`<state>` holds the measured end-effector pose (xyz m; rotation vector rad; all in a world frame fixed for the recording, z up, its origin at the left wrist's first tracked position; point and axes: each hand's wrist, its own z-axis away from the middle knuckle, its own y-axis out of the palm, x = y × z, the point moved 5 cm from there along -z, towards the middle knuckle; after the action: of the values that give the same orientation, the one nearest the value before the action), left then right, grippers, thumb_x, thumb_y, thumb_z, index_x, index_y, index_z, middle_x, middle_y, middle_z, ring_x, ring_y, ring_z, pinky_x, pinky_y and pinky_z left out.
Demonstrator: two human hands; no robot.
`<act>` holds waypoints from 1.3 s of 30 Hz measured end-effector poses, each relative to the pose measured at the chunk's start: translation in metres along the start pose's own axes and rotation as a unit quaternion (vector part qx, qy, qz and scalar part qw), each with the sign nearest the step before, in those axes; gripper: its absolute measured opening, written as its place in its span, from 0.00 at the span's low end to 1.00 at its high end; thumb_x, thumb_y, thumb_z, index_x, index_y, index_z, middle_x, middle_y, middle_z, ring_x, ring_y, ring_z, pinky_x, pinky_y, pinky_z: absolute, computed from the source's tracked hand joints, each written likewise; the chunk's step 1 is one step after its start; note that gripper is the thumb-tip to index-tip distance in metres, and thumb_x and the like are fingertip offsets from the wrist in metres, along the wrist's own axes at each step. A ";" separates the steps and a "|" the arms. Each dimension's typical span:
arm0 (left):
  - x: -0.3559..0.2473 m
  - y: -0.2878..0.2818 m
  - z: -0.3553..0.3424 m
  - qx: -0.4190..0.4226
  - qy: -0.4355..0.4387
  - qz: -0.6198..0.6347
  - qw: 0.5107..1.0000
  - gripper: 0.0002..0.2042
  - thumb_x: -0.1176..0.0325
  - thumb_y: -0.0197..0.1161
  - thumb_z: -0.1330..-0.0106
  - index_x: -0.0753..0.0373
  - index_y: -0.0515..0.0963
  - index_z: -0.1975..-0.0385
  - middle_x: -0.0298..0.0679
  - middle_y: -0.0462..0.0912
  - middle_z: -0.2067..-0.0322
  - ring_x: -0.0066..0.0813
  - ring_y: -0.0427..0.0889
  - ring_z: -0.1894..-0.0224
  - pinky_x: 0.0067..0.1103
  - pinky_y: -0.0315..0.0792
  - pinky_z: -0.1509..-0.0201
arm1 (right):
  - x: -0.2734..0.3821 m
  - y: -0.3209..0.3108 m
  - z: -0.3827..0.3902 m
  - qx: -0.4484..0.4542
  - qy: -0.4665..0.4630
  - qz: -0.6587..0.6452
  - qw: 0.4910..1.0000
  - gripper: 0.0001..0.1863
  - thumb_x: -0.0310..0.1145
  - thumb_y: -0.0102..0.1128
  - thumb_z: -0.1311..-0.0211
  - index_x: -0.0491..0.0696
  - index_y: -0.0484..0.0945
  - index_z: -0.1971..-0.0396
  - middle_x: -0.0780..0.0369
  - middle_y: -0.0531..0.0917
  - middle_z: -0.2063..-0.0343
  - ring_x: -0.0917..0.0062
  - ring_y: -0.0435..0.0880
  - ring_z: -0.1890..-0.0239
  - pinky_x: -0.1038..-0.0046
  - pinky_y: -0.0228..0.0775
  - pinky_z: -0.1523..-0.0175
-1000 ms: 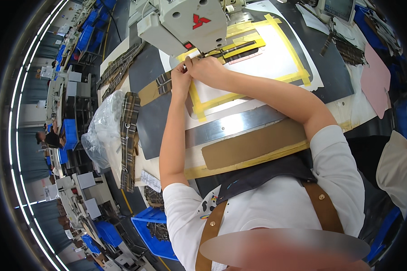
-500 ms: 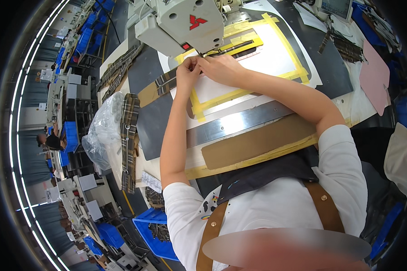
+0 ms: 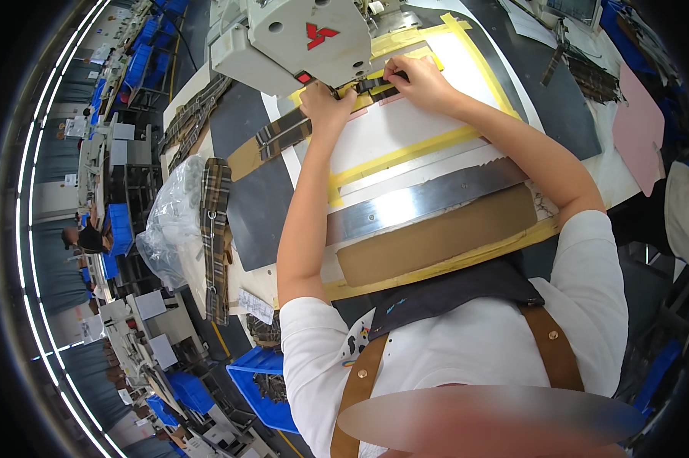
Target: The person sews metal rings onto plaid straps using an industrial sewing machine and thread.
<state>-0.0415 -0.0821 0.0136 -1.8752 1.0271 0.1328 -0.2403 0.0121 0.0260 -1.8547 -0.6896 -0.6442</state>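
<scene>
A plaid fabric strap (image 3: 285, 131) runs from the left across the taped white template (image 3: 428, 114), under the head of a white sewing machine (image 3: 302, 38). My left hand (image 3: 328, 107) is closed on the strap just below the machine head, its fingertips partly hidden. To its right, my right hand (image 3: 425, 84) pinches the strap's dark far part, thumb and fingers together. Yellow tape (image 3: 402, 156) frames the template. The needle area is mostly blocked by the machine head and my left hand.
A metal bar (image 3: 428, 200) and a brown pad (image 3: 436, 244) lie along the near table edge. More plaid straps (image 3: 216, 229) hang at the left beside a clear plastic bag (image 3: 173, 221). A blue crate (image 3: 264, 393) stands below. Pink card (image 3: 636, 126) lies at the right.
My hands were together under the machine head; now they are apart. The right has moved right along the strap. The template and metal bar have shifted slightly against the table.
</scene>
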 end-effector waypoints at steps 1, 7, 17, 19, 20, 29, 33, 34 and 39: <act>0.001 0.001 0.002 0.003 0.000 -0.001 1.000 0.21 0.56 0.73 0.44 0.66 0.81 0.59 0.49 0.81 0.64 0.53 0.77 0.54 0.46 0.70 0.49 | -0.005 -0.001 -0.003 0.022 0.021 -0.006 1.000 0.06 0.26 0.63 0.31 0.41 0.82 0.59 0.56 0.90 0.62 0.63 0.90 0.57 0.66 0.80 0.50; 0.018 0.007 0.006 0.108 -0.121 0.158 0.974 0.26 0.58 0.81 0.49 0.66 0.77 0.56 0.46 0.80 0.63 0.49 0.76 0.51 0.42 0.68 0.43 | -0.008 -0.003 -0.010 0.037 -0.003 -0.044 0.998 0.09 0.33 0.58 0.32 0.48 0.85 0.58 0.60 0.91 0.58 0.61 0.89 0.56 0.60 0.72 0.44; -0.008 0.006 0.012 0.055 -0.067 0.040 0.995 0.43 0.55 0.83 0.50 0.71 0.70 0.37 0.60 0.68 0.38 0.49 0.80 0.42 0.41 0.72 0.34 | -0.001 -0.010 -0.015 0.034 -0.075 -0.034 0.996 0.09 0.27 0.60 0.37 0.48 0.84 0.58 0.58 0.90 0.64 0.63 0.88 0.64 0.63 0.78 0.53; -0.005 0.011 0.013 0.051 -0.100 0.093 0.989 0.41 0.51 0.81 0.50 0.68 0.74 0.38 0.60 0.67 0.38 0.52 0.76 0.38 0.43 0.67 0.29 | -0.003 -0.014 -0.015 0.025 -0.067 -0.022 0.997 0.10 0.25 0.59 0.39 0.49 0.84 0.59 0.58 0.89 0.69 0.64 0.88 0.66 0.63 0.78 0.54; -0.004 0.014 0.014 0.071 -0.088 0.013 0.994 0.36 0.49 0.77 0.49 0.64 0.79 0.41 0.59 0.67 0.37 0.54 0.70 0.35 0.45 0.62 0.27 | -0.002 -0.015 -0.015 0.026 -0.066 -0.023 0.997 0.10 0.25 0.59 0.39 0.49 0.84 0.59 0.58 0.89 0.69 0.64 0.88 0.66 0.63 0.78 0.54; 0.006 0.017 0.017 0.070 -0.070 0.029 0.995 0.29 0.48 0.77 0.45 0.63 0.86 0.49 0.56 0.64 0.35 0.53 0.68 0.33 0.49 0.61 0.26 | -0.005 -0.017 -0.010 0.061 -0.031 0.029 0.997 0.12 0.23 0.56 0.38 0.49 0.84 0.58 0.57 0.89 0.73 0.66 0.85 0.74 0.66 0.77 0.61; 0.002 0.014 0.017 0.065 -0.001 -0.011 0.998 0.34 0.63 0.83 0.43 0.77 0.74 0.44 0.55 0.68 0.38 0.42 0.81 0.40 0.41 0.84 0.44 | -0.003 -0.020 -0.012 0.040 -0.024 0.035 0.998 0.12 0.24 0.56 0.41 0.50 0.86 0.61 0.58 0.87 0.75 0.67 0.86 0.71 0.64 0.75 0.52; -0.001 0.013 0.016 0.066 -0.002 -0.011 0.998 0.34 0.63 0.83 0.43 0.77 0.74 0.44 0.55 0.68 0.38 0.42 0.81 0.40 0.41 0.84 0.44 | -0.005 -0.020 -0.011 0.047 -0.003 0.058 0.997 0.12 0.24 0.57 0.43 0.51 0.88 0.63 0.59 0.88 0.74 0.69 0.88 0.65 0.64 0.73 0.44; -0.004 0.010 0.014 0.081 -0.052 0.171 0.981 0.24 0.78 0.76 0.39 0.77 0.72 0.46 0.49 0.78 0.45 0.33 0.85 0.45 0.20 0.91 0.66 | 0.023 -0.019 -0.001 -0.047 -0.176 0.238 0.954 0.08 0.31 0.66 0.40 0.52 0.87 0.61 0.64 0.86 0.64 0.72 0.84 0.52 0.62 0.66 0.34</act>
<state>-0.0468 -0.0705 0.0007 -1.5180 1.2432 0.3346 -0.2383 0.0211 0.0547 -2.1484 -0.4090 -0.0300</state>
